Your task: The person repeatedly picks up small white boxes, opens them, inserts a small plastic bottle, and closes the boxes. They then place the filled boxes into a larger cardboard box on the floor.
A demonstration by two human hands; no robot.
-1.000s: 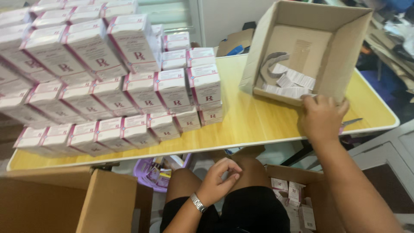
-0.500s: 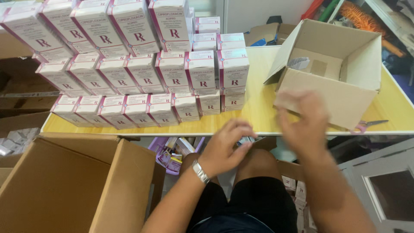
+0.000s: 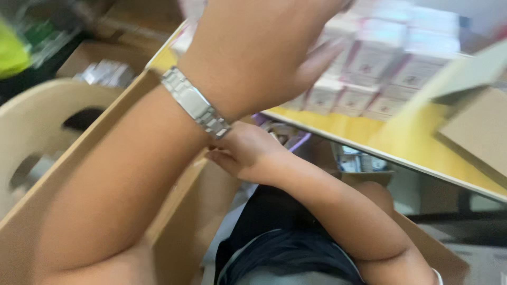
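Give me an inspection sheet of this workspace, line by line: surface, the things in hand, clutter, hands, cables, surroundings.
Surface: yellow table, seen at a slant, blurred.
Job's things: small white and pink boxes stacked in rows on the table; a large brown carton beside the person's lap.
Clutter: another open carton on the table at the right edge; small packs lying beyond the large carton.
Hands: left hand raised close to the camera, metal watch on the wrist; right hand low, at the large carton's edge; whether either holds anything cannot be told.
Cables: nothing seen.
Surroundings: a pale curved chair back at left.
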